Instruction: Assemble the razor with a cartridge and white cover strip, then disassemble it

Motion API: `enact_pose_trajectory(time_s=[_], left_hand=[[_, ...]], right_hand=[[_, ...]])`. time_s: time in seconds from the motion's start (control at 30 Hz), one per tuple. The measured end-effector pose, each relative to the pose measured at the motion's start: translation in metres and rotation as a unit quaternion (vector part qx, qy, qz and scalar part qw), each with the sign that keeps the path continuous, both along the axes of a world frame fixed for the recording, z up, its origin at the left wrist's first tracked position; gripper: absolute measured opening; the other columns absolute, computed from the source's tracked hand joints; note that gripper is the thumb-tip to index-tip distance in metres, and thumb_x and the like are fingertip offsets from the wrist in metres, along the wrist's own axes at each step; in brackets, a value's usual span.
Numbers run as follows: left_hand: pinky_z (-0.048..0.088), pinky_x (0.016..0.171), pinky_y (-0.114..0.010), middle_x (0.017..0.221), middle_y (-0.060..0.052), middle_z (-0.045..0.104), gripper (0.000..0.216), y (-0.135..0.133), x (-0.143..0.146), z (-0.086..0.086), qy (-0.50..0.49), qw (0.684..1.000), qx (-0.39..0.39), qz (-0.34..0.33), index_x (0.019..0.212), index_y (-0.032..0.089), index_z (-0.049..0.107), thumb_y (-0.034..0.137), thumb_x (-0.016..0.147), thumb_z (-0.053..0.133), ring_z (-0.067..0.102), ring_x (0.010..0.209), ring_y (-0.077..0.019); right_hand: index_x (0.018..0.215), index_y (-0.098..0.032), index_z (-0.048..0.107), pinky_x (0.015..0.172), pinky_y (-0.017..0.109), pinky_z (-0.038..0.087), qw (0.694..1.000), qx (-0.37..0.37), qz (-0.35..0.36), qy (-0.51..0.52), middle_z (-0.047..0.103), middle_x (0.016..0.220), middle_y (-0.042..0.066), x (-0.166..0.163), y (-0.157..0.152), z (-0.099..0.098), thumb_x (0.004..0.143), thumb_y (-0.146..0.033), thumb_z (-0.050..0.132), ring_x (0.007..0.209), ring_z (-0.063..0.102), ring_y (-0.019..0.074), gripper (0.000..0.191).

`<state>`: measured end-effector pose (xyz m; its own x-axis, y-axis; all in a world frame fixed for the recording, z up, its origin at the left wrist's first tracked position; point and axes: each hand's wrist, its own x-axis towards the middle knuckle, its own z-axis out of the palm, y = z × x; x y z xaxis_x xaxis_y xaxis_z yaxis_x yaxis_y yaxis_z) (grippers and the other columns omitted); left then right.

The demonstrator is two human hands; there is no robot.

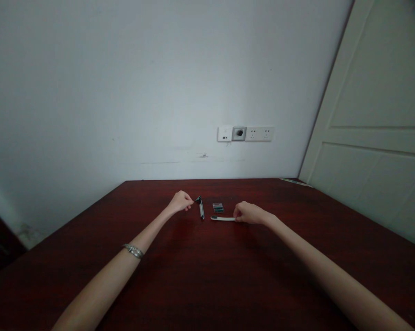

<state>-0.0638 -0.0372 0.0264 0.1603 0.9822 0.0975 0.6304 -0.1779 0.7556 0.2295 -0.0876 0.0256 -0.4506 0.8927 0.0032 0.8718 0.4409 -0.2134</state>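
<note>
Hands were stretched out over a dark reddish-brown wooden tabletop (90,257). The left hand (181,201) was seen curled, its grip drawn together into a loose fist; whether anything was pinched inside could not be told. Just at its 3 o'clock a black-and-grey razor (201,209) was laid flat, head toward 12 o'clock, barely apart from the knuckles. The right hand (249,213) was rested on the tabletop, its grip clamped on the 3 o'clock end of a slim white handle (223,218), which was laid pointing toward 9 o'clock. A small teal rectangular cartridge pack (218,207) was placed at 12 o'clock of that handle, between both hands.
</note>
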Motion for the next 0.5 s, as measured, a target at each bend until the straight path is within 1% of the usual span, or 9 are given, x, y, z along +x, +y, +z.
enact_pose_trajectory(time_s=[0.13,0.23,0.27,0.33,0.43,0.5], left_hand=[[0.042,0.044,-0.02,0.051,-0.004,0.062,0.013,0.003,-0.002,-0.002,0.014,1.0,0.008,0.018,0.056,0.013,0.064,0.02,0.065,0.058,0.056,0.042,-0.0122],[0.041,0.044,-0.02,0.052,-0.004,0.063,0.012,0.008,-0.003,-0.006,0.015,0.999,0.019,0.034,0.058,0.013,0.065,0.021,0.065,0.058,0.057,0.043,-0.0126],[0.041,0.043,-0.02,0.052,-0.004,0.063,0.011,0.009,-0.004,-0.007,0.01,0.999,0.025,0.043,0.058,0.014,0.065,0.021,0.065,0.058,0.056,0.042,-0.0122],[0.04,0.044,-0.019,0.051,-0.003,0.063,0.01,0.01,-0.004,-0.008,-0.013,0.997,0.041,0.067,0.06,0.014,0.065,0.02,0.064,0.059,0.055,0.042,-0.0109],[0.04,0.045,-0.017,0.052,-0.002,0.063,0.008,0.01,-0.003,-0.007,-0.039,0.993,0.061,0.09,0.062,0.015,0.066,0.019,0.065,0.059,0.055,0.042,-0.0095],[0.041,0.046,-0.017,0.054,-0.002,0.064,0.01,0.009,-0.002,-0.007,-0.017,0.993,0.057,0.097,0.065,0.015,0.066,0.02,0.066,0.058,0.055,0.043,-0.0092]], right_hand=[[0.075,-0.022,0.071,0.055,0.022,0.037,0.999,0.016,0.002,0.028,0.069,0.078,0.003,0.0,-0.005,0.004,0.067,-0.023,0.059,0.068,0.061,0.0167,0.015],[0.076,-0.025,0.071,0.058,0.023,0.038,0.997,0.037,-0.031,0.065,0.07,0.08,0.002,0.005,-0.007,0.009,0.067,-0.026,0.058,0.072,0.062,0.0171,0.016],[0.076,-0.025,0.072,0.058,0.023,0.039,0.995,0.045,-0.057,0.075,0.07,0.08,0.001,0.008,-0.006,0.011,0.067,-0.028,0.058,0.073,0.062,0.0177,0.016],[0.076,-0.025,0.072,0.058,0.025,0.039,0.984,0.066,-0.133,0.093,0.07,0.078,0.002,0.018,-0.004,0.014,0.067,-0.031,0.059,0.074,0.063,0.0194,0.017],[0.078,-0.024,0.072,0.059,0.026,0.041,0.955,0.094,-0.252,0.125,0.069,0.078,0.005,0.041,0.001,0.015,0.066,-0.033,0.058,0.076,0.063,0.0219,0.021],[0.081,-0.024,0.072,0.061,0.028,0.043,0.938,0.094,-0.308,0.132,0.069,0.08,0.006,0.061,0.005,0.014,0.066,-0.035,0.058,0.079,0.064,0.0236,0.023]])
